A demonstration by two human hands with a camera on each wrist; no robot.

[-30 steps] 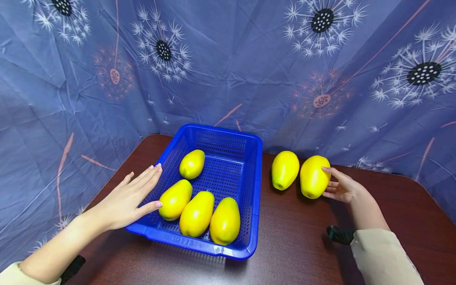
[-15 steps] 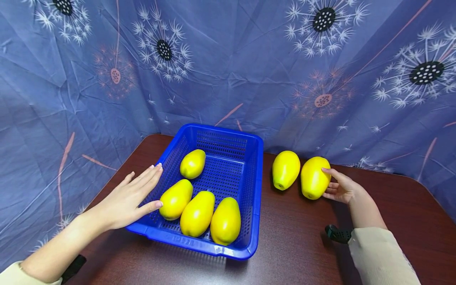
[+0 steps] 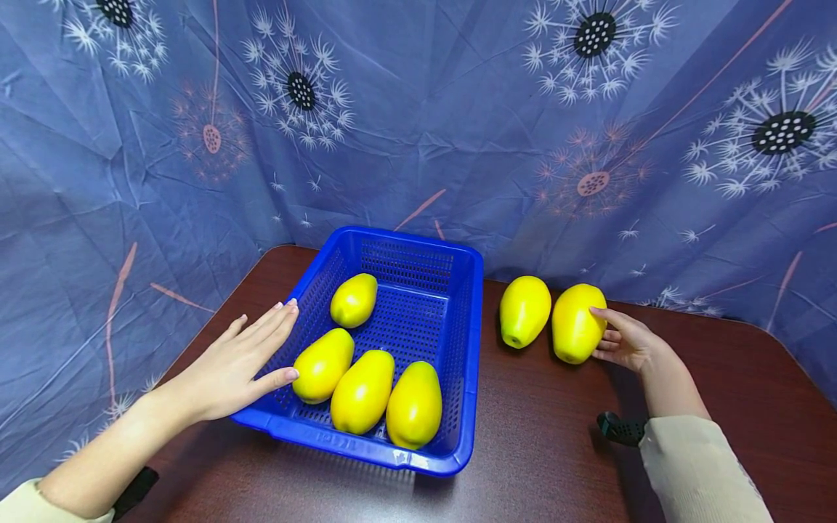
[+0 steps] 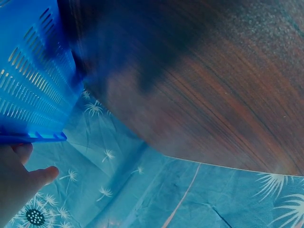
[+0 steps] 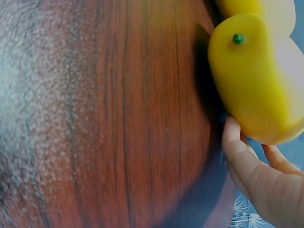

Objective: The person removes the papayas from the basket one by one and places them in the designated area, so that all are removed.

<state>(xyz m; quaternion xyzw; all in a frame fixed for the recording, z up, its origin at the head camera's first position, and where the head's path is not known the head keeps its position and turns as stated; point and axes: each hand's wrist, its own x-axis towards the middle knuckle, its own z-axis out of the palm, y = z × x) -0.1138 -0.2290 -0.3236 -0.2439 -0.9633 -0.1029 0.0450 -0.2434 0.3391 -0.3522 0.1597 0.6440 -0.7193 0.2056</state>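
My left hand lies flat with straight fingers across the left rim of a blue plastic basket. Several yellow papayas sit inside: one farther back, and a front row with a left papaya, a middle papaya and a right papaya. To the basket's right, my right hand holds the right side of another papaya, thumb above and fingers curled below. In the right wrist view, my fingers touch this papaya, which shows a green stem nub.
Just left of the held papaya stands one more papaya on the dark brown table. A blue dandelion-print cloth hangs behind the table. A dark wrist strap shows at my right wrist.
The papaya at my right hand has shifted up very slightly in the last half second. My left hand, the basket and the other papayas stay in place.
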